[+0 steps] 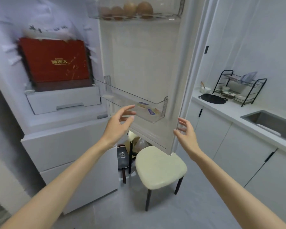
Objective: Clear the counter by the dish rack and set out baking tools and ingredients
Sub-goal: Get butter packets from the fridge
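Clear plastic walls the lower door bin [163, 107] of the open fridge door [144, 63], and inside it lie small wrapped packets [147, 108], pale with blue print, probably butter though the print is too small to read. They sit toward the bin's right end, their long sides running along the bin, which slopes from upper left down to lower right in view

From the left hand [118, 123] the packets lie at about 2 o'clock, just beyond the fingertips [130, 106], with the bin's front wall between. That hand is spread wide and empty, thumb and fingers apart, and it is the nearer one. The right hand [186, 134] is also wide and empty, fingers close to the door's outer edge; from it the packets lie at about 10 o'clock, on the far side of that edge. My guess is the left hand must go up over the front wall and down into the bin, while the right steadies the door

Above, at 12 o'clock, brown eggs [130, 8] rest in the top door shelf [172, 15]. A cream stool [160, 167] stands right under the door, narrowing foot room. A red box [54, 61] fills the fridge shelf at 10 o'clock. Away at 3 o'clock the white counter [234, 111] carries a black dish rack [239, 86] and a dark round pan [212, 99], with the sink [271, 123] nearer
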Demonstrator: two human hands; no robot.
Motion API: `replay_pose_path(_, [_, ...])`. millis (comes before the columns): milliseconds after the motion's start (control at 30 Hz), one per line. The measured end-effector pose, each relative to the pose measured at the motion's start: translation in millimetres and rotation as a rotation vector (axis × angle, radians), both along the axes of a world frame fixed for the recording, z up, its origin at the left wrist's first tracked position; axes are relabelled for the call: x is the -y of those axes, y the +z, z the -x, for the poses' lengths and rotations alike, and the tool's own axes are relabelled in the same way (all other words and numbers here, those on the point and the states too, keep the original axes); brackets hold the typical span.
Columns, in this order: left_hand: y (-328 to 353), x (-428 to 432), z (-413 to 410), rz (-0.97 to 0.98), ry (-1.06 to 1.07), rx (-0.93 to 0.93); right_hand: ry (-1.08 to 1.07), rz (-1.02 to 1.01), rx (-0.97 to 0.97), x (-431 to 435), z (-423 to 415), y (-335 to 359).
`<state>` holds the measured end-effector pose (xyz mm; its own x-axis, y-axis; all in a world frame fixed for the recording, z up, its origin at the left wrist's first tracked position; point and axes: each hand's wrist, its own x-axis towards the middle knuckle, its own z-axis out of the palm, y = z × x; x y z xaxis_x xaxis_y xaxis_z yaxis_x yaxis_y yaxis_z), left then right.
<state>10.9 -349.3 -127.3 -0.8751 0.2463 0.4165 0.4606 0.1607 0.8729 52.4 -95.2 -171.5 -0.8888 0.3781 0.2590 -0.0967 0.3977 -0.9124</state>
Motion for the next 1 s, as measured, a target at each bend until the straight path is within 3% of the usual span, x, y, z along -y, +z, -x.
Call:
replay_pose_path(167, [49, 4, 35, -0.064, -0.006, -0.157, 0.054, -0.174, -0.331, 38, 15, 71])
replay_pose_path(300, [84, 4, 86, 0.027, -0.057, -0.277, 0.085, -0.408, -0.343, 54, 50, 116])
replay_pose_path(400, [102, -6, 130, 0.189, -0.160, -0.322, 0.086, -0.664, -0.122, 55, 88, 139])
replay_pose_path(500, [112, -23, 175, 0.503, -0.292, -0.307, 0.105, -1.005, 0.242, 57, 123, 147])
replay_pose_path(667, [112, -59, 227, 0.914, -0.513, -0.207, 0.209, -1.197, 0.848, 65, 161, 150])
replay_pose_path(800, [101, -83, 243, 1.268, -0.711, -0.142, 0.193, -1.186, 0.961, 64, 167, 146])
replay_pose_path(1000, [84, -95, 250, 1.375, -0.810, -0.383, 0.121, -1.122, 0.972, 57, 172, 132])
